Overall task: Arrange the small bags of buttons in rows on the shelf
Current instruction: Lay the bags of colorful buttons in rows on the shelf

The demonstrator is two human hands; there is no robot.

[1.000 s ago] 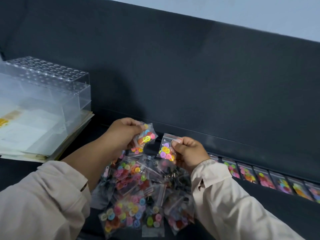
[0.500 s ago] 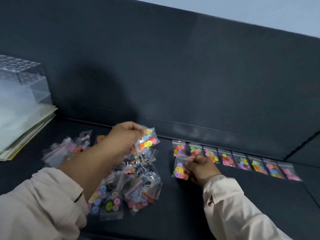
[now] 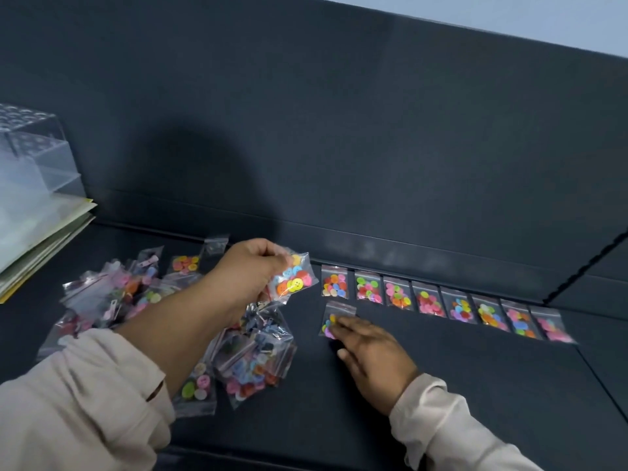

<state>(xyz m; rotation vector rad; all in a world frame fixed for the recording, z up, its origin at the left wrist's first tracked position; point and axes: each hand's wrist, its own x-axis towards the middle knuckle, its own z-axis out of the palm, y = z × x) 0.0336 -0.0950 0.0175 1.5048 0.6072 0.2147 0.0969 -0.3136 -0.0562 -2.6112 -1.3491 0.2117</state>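
Plastic bag now lies flat, starting a second row; right hand presses it straight-fingered, left hand pinches another bag.

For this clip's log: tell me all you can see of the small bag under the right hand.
The button bag is a small clear plastic zip pouch holding yellow, blue, green and purple buttons. It lies flat on the dark shelf, slightly tilted, just in front of the leftmost bag of the back row and apart from it. The right hand presses its straight fingers on the bag's lower part.
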